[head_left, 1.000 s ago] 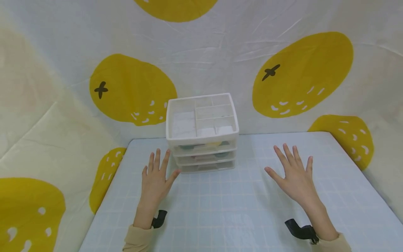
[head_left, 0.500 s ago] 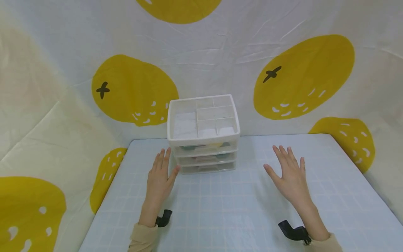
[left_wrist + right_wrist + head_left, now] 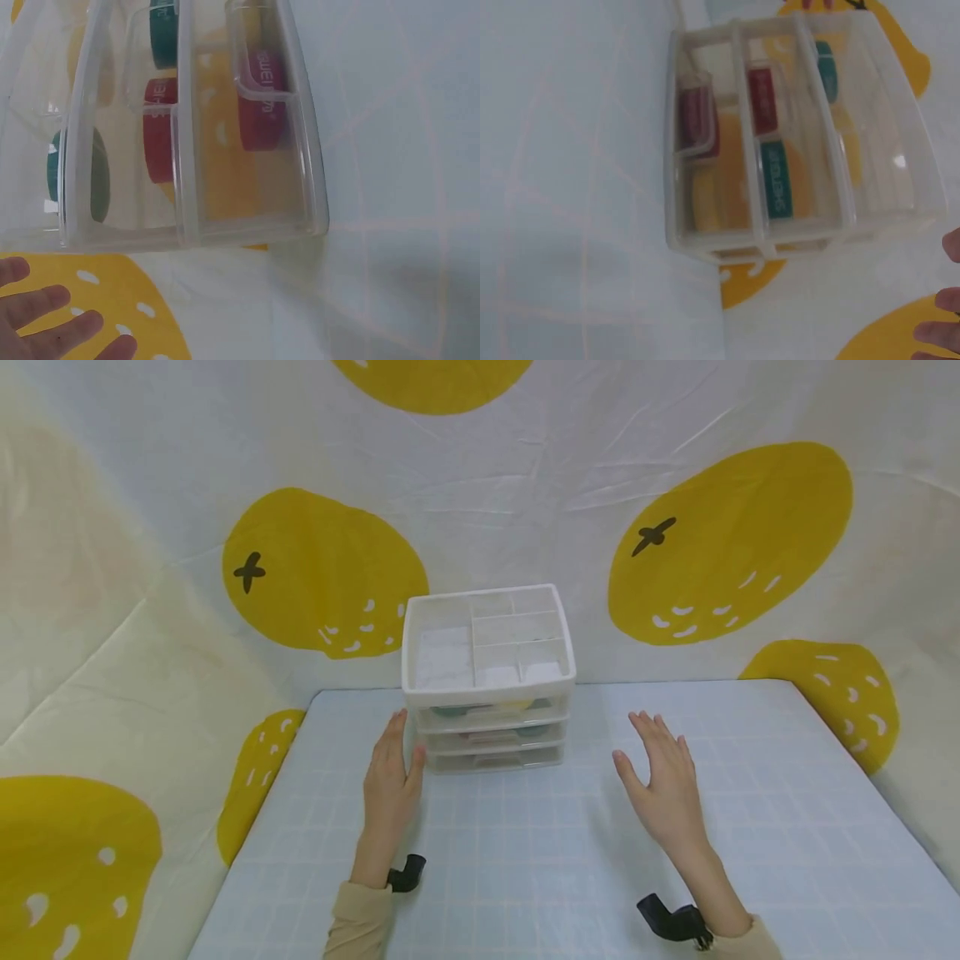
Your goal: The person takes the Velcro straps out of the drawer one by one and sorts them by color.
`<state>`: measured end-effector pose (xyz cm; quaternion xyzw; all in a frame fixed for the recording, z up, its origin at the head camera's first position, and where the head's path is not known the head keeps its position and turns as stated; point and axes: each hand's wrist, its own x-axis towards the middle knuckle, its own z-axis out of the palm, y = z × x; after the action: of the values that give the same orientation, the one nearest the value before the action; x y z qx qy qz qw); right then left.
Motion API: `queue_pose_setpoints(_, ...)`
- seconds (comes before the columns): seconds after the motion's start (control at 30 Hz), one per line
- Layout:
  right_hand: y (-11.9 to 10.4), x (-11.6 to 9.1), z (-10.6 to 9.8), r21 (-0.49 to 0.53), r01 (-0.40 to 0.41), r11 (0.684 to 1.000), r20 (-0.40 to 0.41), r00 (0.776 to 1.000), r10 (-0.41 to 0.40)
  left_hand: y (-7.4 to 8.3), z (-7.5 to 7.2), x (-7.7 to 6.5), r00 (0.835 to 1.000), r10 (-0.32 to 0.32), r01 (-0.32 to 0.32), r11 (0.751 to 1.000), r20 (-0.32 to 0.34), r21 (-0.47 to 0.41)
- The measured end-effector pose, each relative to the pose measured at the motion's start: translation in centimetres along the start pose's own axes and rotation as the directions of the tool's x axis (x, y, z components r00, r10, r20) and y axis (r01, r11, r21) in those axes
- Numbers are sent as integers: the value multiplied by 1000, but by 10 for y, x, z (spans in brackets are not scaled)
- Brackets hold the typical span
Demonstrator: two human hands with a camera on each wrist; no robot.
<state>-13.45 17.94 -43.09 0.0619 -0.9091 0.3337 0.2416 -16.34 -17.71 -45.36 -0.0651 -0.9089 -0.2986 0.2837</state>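
Note:
A small white drawer organizer (image 3: 489,692) stands at the back of the table, its top tray divided into compartments and several clear drawers below. Through the drawers, the left wrist view shows a red roll-shaped item (image 3: 159,135) and a green one (image 3: 163,34), lettered along their edges. A yellow roll-shaped item (image 3: 705,199) shows in the right wrist view. My left hand (image 3: 388,793) hovers just left of the organizer's front, fingers extended, holding nothing. Farther off on the right, my right hand (image 3: 666,789) is raised with fingers straight and thumb apart, also holding nothing.
A pale blue checked cloth covers the table (image 3: 517,877). Behind and beside it hangs a white curtain (image 3: 517,527) printed with big yellow fruit. Black curved wrist mounts (image 3: 675,920) sit on both wrists, below the beige sleeves (image 3: 360,918).
Both hands have drifted inward, the left to the right and the right to the left. Their spread fingers have drawn closer together. The organizer stays in place on the table.

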Motion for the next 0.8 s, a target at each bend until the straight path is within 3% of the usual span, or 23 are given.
queue_pose_setpoints(0.33, -14, -4, 21, 91, 32, 995, -43, 999, -28, -9, 22, 5, 993, -63, 43, 980, -100, -195)
queue_pose_setpoints(0.5, -21, -7, 31, 136, 40, 990, -49, 998, -34, -17, 31, 8, 989, -71, 28, 951, -130, -308)
queue_pose_setpoints(0.8, -33, -14, 43, 233, -25, 972, 6, 1000, 24, -25, 38, 15, 989, -58, -13, 882, -135, -471)
